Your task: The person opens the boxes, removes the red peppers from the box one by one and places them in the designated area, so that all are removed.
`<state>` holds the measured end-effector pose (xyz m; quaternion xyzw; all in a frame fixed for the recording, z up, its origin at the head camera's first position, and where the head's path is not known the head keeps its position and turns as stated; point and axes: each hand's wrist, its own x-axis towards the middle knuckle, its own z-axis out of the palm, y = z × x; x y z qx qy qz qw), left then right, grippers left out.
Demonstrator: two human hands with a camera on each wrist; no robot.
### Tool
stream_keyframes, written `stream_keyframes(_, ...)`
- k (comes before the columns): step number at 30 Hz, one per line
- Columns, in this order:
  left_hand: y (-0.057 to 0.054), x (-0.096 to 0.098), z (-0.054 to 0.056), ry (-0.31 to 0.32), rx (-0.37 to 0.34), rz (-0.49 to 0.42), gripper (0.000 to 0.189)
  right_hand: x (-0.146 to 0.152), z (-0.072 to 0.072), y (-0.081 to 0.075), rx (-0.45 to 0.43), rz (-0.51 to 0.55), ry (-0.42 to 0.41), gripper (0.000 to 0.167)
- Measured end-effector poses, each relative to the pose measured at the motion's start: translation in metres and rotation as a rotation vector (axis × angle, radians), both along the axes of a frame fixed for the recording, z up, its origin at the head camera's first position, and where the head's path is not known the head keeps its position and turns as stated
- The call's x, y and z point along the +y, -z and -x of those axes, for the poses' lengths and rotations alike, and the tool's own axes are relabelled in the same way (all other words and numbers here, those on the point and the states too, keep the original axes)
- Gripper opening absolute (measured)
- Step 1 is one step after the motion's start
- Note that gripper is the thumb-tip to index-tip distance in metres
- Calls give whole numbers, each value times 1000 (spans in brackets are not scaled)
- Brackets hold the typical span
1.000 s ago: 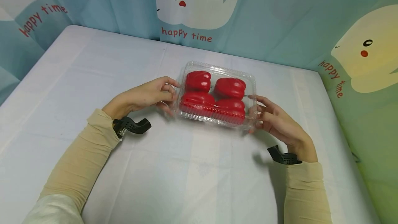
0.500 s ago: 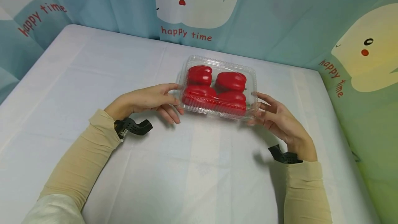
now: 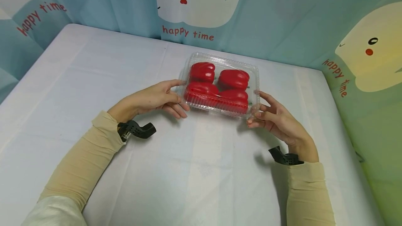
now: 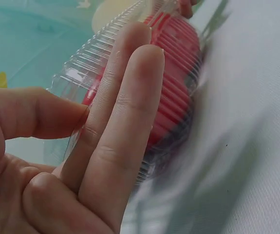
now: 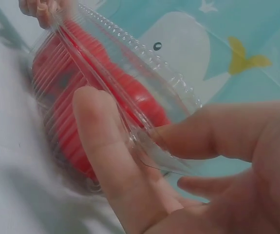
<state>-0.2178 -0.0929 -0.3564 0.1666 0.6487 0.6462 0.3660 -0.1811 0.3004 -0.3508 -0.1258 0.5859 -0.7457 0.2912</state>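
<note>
A clear plastic clamshell box [image 3: 220, 109] with a ribbed side holds several red bell peppers [image 3: 233, 79]. My left hand [image 3: 154, 97] pinches the box's left rim between thumb and fingers, while other fingers [image 4: 122, 131] stretch out beneath it. At the opposite end, my right hand [image 3: 277, 118] grips the right rim, its thumb [image 5: 193, 131] pressed on the clear flange. In the wrist views the ribbed wall of the box [image 4: 178, 83] is tilted and its underside shows a dark gap above the cloth. The lid appears closed over the peppers.
A white cloth covers the table [image 3: 176, 170]. Behind it and along both sides hangs a blue-green curtain [image 3: 270, 16] printed with whales and lettering. Black brackets [image 3: 138, 129] are strapped to both wrists.
The box has shifted up the head view, with both hands moving along at its ends. My left fingers have rearranged, several of them straightening out below the rim.
</note>
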Motion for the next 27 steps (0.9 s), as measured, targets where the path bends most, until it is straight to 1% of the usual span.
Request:
stream_keyframes(4, 0, -1, -1, -16, -6, 10, 70, -2, 0, 0, 4, 5, 7, 68)
stream_keyframes(11, 0, -4, -4, -24, -9, 18, 71, -5, 1, 1, 28, -15, 11, 73)
stream_keyframes(18, -1, -9, -1, -23, 10, 26, 71, -10, 7, 1, 58, -44, -7, 75)
stream_keyframes(22, 4, -11, -1, -11, 7, 27, 72, -10, 8, 3, 67, -87, -14, 75)
stream_keyframes(27, 8, -12, -5, 15, -17, 76, 73, -9, 4, 3, 77, -190, -36, 73)
